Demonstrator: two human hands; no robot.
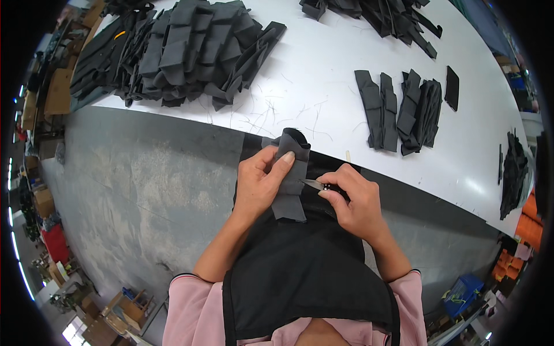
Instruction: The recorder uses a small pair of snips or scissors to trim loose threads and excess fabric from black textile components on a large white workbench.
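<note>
My left hand (261,180) grips a dark grey fabric strip (292,200) just off the table's near edge, thumb on top. The strip's upper end curls over in a loop, and its lower end hangs over my black apron (294,262). In my right hand (353,196) is a small cutting tool (312,184) with a pointed metal blade and a dark handle. Its tip is at the strip's right edge. Most of the handle is hidden by my fingers, so whether it is a knife or snips I cannot tell.
The white table (323,63) bears a large fabric pile (190,46) at left, another pile (381,17) at the back, and several folded strips (404,112) at right beside a black phone (452,88). Loose threads (277,109) lie scattered. A dark bundle (513,173) sits far right.
</note>
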